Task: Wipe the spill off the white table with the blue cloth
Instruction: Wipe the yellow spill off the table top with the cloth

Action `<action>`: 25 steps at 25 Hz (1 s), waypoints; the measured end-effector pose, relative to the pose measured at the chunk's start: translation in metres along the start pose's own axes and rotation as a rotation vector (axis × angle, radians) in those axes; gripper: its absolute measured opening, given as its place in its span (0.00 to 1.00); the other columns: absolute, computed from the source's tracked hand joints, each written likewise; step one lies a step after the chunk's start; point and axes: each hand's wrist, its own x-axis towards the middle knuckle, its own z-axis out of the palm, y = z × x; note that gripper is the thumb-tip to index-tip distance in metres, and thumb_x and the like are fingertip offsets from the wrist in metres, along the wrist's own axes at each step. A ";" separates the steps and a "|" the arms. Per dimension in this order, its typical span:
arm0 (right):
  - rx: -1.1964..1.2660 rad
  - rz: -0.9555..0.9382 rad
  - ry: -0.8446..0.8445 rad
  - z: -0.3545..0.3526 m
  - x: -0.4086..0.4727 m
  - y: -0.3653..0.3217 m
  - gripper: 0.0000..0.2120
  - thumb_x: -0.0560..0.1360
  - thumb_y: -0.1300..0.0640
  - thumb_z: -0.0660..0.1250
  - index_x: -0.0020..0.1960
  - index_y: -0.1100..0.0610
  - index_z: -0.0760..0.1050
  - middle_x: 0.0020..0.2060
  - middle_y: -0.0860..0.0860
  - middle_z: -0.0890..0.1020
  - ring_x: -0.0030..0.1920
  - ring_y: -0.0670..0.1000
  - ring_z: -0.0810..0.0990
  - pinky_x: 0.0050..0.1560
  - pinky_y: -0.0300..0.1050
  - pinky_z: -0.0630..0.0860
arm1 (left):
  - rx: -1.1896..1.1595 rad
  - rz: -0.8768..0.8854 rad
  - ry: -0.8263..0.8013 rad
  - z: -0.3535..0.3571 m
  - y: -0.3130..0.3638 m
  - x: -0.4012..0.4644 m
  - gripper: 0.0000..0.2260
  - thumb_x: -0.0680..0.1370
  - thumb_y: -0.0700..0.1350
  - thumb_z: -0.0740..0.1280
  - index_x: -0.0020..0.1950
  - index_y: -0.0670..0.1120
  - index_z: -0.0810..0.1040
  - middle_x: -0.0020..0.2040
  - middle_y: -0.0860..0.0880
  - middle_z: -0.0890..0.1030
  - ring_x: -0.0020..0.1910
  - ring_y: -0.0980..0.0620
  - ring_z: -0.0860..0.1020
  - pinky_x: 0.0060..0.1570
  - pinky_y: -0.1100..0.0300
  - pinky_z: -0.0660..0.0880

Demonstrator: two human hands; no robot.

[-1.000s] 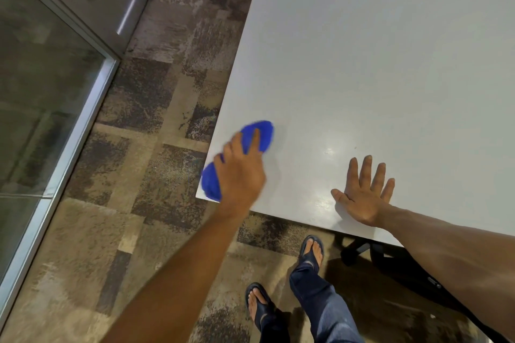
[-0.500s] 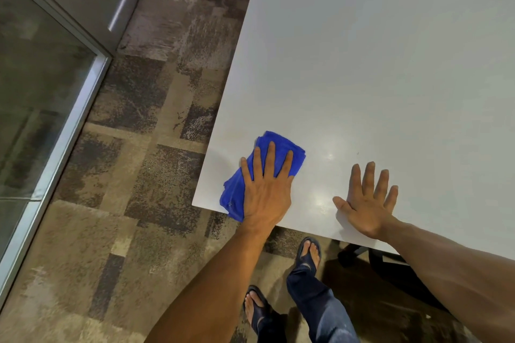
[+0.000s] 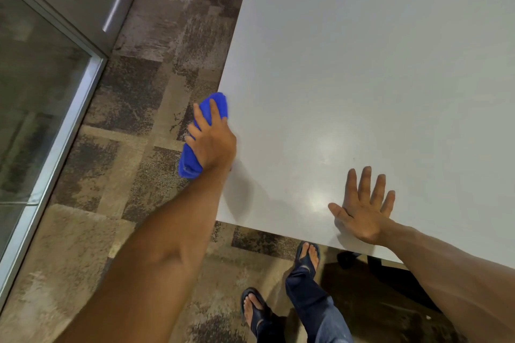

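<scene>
- Head view: left hand [image 3: 213, 142] clamped on blue cloth [image 3: 189, 164], at white table [image 3: 362, 64] left edge, cloth mostly overhanging carpet [image 3: 125, 175].
- Right hand [image 3: 365, 209] flat, fingers spread, bracing near front edge.
- Spill not discernible; only glare.
- Risk: stroke running off the edge could push liquid onto carpet, or cloth loses contact.

I see soft overhead light glaring in pale patches on the glossy white table [image 3: 362, 78] near its front edge; my forearms cast faint shadows there, and wide-angle distortion bends the frame's edges.
</scene>
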 end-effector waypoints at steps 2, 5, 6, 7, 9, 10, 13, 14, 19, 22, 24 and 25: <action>0.008 -0.003 -0.027 -0.002 0.000 0.001 0.41 0.78 0.29 0.41 0.63 0.46 0.09 0.62 0.51 0.10 0.63 0.61 0.11 0.65 0.66 0.21 | 0.037 -0.051 -0.034 -0.002 -0.006 0.019 0.21 0.83 0.51 0.52 0.76 0.51 0.64 0.71 0.40 0.70 0.58 0.37 0.73 0.55 0.43 0.69; 0.024 -0.005 -0.056 -0.005 -0.003 0.000 0.42 0.79 0.30 0.41 0.65 0.48 0.10 0.62 0.53 0.10 0.63 0.63 0.12 0.67 0.68 0.23 | 0.042 -0.220 -0.116 -0.015 -0.027 0.044 0.17 0.82 0.47 0.56 0.70 0.48 0.69 0.67 0.40 0.71 0.61 0.36 0.71 0.58 0.43 0.66; 0.026 0.001 -0.063 -0.006 -0.004 -0.001 0.42 0.79 0.31 0.41 0.66 0.49 0.11 0.63 0.54 0.11 0.63 0.64 0.12 0.67 0.68 0.24 | 0.026 -0.267 -0.112 -0.024 -0.033 0.050 0.17 0.82 0.47 0.56 0.70 0.48 0.68 0.68 0.40 0.70 0.62 0.36 0.70 0.58 0.42 0.66; 0.026 0.002 -0.069 -0.007 -0.005 -0.002 0.42 0.79 0.31 0.41 0.67 0.50 0.12 0.63 0.55 0.11 0.64 0.65 0.12 0.68 0.69 0.24 | 0.013 -0.258 -0.068 -0.035 -0.034 0.051 0.17 0.82 0.47 0.56 0.71 0.48 0.67 0.69 0.40 0.69 0.62 0.35 0.70 0.58 0.40 0.66; 0.036 -0.005 -0.081 -0.010 -0.006 -0.004 0.42 0.80 0.32 0.42 0.68 0.51 0.12 0.64 0.56 0.12 0.64 0.65 0.13 0.69 0.69 0.25 | 0.070 -0.037 0.092 -0.052 -0.018 0.037 0.18 0.82 0.46 0.56 0.72 0.51 0.66 0.71 0.41 0.69 0.58 0.35 0.72 0.54 0.42 0.69; 0.051 -0.005 -0.089 -0.011 -0.008 -0.004 0.42 0.81 0.33 0.43 0.68 0.51 0.13 0.64 0.56 0.12 0.64 0.65 0.13 0.69 0.70 0.25 | 0.114 0.136 0.176 -0.058 -0.005 0.021 0.19 0.81 0.45 0.56 0.73 0.51 0.66 0.71 0.41 0.71 0.54 0.37 0.74 0.49 0.44 0.70; 0.057 -0.003 -0.079 -0.010 -0.009 -0.003 0.42 0.80 0.32 0.43 0.69 0.51 0.13 0.64 0.55 0.12 0.65 0.65 0.13 0.70 0.70 0.26 | 0.136 0.604 0.191 -0.050 0.035 -0.063 0.25 0.76 0.39 0.54 0.73 0.50 0.68 0.70 0.41 0.73 0.48 0.39 0.75 0.43 0.49 0.71; 0.058 0.002 -0.079 -0.009 -0.008 -0.003 0.42 0.80 0.32 0.42 0.69 0.51 0.13 0.64 0.55 0.12 0.65 0.65 0.13 0.70 0.70 0.26 | 0.097 0.679 0.125 -0.041 0.045 -0.094 0.27 0.75 0.39 0.56 0.74 0.50 0.68 0.71 0.40 0.72 0.51 0.38 0.75 0.45 0.48 0.72; 0.038 0.008 -0.041 -0.004 -0.005 0.001 0.41 0.79 0.30 0.41 0.65 0.48 0.11 0.62 0.52 0.11 0.64 0.63 0.12 0.70 0.69 0.26 | 0.059 0.720 -0.116 0.005 0.064 -0.173 0.37 0.71 0.42 0.70 0.78 0.51 0.59 0.79 0.41 0.60 0.62 0.35 0.71 0.56 0.39 0.73; 0.030 0.007 -0.030 -0.003 -0.003 0.001 0.41 0.79 0.31 0.41 0.64 0.48 0.10 0.62 0.52 0.10 0.63 0.62 0.11 0.69 0.69 0.25 | 0.040 0.681 -0.134 0.013 0.060 -0.160 0.38 0.72 0.44 0.68 0.79 0.51 0.55 0.80 0.41 0.55 0.65 0.34 0.68 0.58 0.36 0.71; 0.020 0.000 -0.029 -0.003 -0.004 0.001 0.41 0.79 0.31 0.41 0.64 0.48 0.09 0.62 0.52 0.10 0.63 0.62 0.12 0.69 0.69 0.24 | 0.029 0.602 -0.077 0.012 0.054 -0.131 0.37 0.73 0.45 0.67 0.79 0.51 0.55 0.80 0.41 0.55 0.65 0.34 0.67 0.59 0.36 0.70; 0.018 -0.002 -0.032 -0.004 -0.004 0.002 0.41 0.79 0.31 0.40 0.63 0.48 0.09 0.62 0.52 0.10 0.63 0.63 0.12 0.68 0.69 0.24 | 0.039 0.568 -0.042 0.011 0.050 -0.111 0.35 0.74 0.46 0.65 0.79 0.52 0.55 0.79 0.41 0.57 0.64 0.34 0.67 0.58 0.37 0.71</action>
